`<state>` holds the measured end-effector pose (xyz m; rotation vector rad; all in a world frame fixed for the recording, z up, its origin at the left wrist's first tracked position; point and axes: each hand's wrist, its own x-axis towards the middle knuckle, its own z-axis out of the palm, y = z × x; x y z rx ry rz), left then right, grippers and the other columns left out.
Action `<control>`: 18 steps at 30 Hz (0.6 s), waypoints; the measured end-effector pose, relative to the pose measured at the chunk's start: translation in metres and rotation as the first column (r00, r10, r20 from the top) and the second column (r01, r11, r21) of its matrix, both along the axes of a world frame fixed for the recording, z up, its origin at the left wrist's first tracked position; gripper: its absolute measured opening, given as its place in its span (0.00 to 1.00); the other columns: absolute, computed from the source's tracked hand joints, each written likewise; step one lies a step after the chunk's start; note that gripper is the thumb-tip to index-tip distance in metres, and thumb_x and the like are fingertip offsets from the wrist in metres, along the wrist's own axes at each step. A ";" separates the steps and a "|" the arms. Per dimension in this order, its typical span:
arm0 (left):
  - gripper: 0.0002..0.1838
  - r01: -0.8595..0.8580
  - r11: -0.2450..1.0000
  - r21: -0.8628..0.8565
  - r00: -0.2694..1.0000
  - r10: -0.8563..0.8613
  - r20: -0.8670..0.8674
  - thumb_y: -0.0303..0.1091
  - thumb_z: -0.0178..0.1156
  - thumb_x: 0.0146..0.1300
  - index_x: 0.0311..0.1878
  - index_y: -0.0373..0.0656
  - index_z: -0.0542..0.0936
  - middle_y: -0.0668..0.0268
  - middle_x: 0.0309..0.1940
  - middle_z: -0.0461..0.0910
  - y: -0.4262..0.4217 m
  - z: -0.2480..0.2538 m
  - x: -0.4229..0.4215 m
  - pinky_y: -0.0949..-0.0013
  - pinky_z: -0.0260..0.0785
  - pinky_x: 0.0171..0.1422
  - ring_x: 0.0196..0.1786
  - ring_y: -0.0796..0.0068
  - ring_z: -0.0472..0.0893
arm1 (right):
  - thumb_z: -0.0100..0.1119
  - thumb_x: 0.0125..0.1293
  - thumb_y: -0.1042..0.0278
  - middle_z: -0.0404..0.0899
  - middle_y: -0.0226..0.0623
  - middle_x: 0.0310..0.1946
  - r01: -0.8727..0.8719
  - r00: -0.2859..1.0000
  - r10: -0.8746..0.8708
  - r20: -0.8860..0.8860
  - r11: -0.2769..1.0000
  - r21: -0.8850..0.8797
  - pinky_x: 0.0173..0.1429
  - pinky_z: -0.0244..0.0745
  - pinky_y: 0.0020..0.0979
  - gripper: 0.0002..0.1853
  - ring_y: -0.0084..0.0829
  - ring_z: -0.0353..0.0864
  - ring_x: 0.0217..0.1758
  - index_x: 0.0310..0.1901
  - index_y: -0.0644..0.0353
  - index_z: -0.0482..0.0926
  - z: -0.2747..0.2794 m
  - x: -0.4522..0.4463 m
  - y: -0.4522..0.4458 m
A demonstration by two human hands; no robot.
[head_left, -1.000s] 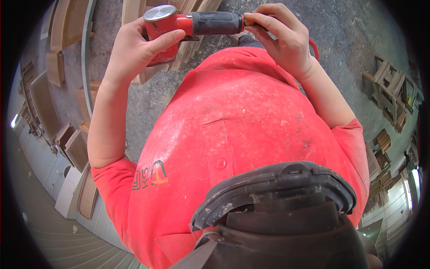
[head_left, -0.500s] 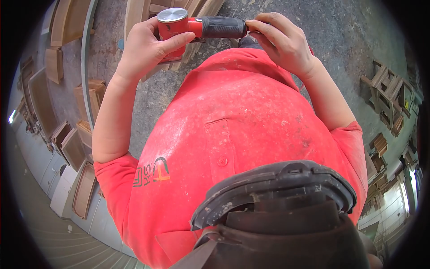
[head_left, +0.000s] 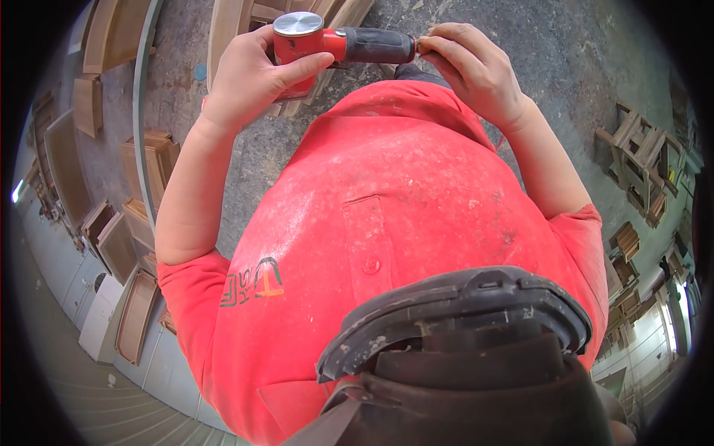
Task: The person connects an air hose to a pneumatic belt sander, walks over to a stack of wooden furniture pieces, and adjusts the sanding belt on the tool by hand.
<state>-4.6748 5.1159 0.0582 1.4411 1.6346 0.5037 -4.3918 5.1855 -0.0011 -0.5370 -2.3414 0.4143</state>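
Near the top of the head view, a red power tool with a round silver cap and a black textured handle [head_left: 378,45] lies sideways in front of the red shirt [head_left: 416,193]. My left hand [head_left: 256,78] is wrapped round its red head, thumb across the front. The fingers of my right hand [head_left: 476,70] pinch the end of the black handle, where a small fitting is mostly hidden by the fingertips.
Wooden panels [head_left: 223,37] lie on the grey floor behind the tool. A long pale bar [head_left: 139,111] runs down the left, with stacked wooden pieces [head_left: 152,167] by it. A wooden stand [head_left: 643,156] is at the right. A black mask [head_left: 461,320] fills the lower foreground.
The tool and my left hand have moved to the right and slightly down. My right hand has shifted slightly right, its fingers still at the handle's end.
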 end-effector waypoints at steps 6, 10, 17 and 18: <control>0.30 -0.001 1.000 -0.006 0.999 0.001 -0.040 0.52 0.73 0.50 0.48 0.37 0.80 0.62 0.34 0.84 0.000 -0.002 -0.001 0.72 0.77 0.42 0.36 0.75 0.83 | 0.68 0.51 0.74 0.78 0.39 0.37 0.056 0.998 -0.058 0.035 0.997 0.050 0.44 0.79 0.32 0.13 0.38 0.80 0.41 0.38 0.63 0.78 0.003 -0.004 -0.003; 0.30 0.012 1.000 0.012 0.999 -0.011 -0.035 0.53 0.72 0.50 0.48 0.39 0.81 0.62 0.35 0.84 -0.001 -0.006 -0.001 0.72 0.76 0.43 0.36 0.74 0.83 | 0.68 0.49 0.72 0.77 0.37 0.36 0.096 0.995 -0.096 -0.006 0.994 0.061 0.43 0.79 0.32 0.13 0.36 0.80 0.41 0.37 0.62 0.78 -0.006 -0.005 -0.006; 0.30 0.017 0.999 0.033 0.998 -0.015 -0.053 0.55 0.72 0.49 0.46 0.39 0.82 0.63 0.34 0.84 0.002 -0.006 0.002 0.72 0.75 0.43 0.36 0.74 0.83 | 0.68 0.49 0.72 0.77 0.37 0.34 0.084 0.996 -0.085 0.019 0.993 0.080 0.44 0.79 0.32 0.12 0.37 0.80 0.42 0.36 0.62 0.77 0.001 -0.004 -0.004; 0.30 0.017 0.999 0.035 0.999 -0.016 -0.052 0.55 0.72 0.49 0.46 0.39 0.82 0.63 0.34 0.84 0.003 -0.006 0.002 0.72 0.75 0.43 0.36 0.74 0.83 | 0.68 0.49 0.72 0.77 0.37 0.34 0.078 0.996 -0.082 0.034 0.992 0.103 0.45 0.78 0.32 0.12 0.37 0.79 0.42 0.36 0.62 0.77 0.001 -0.004 -0.003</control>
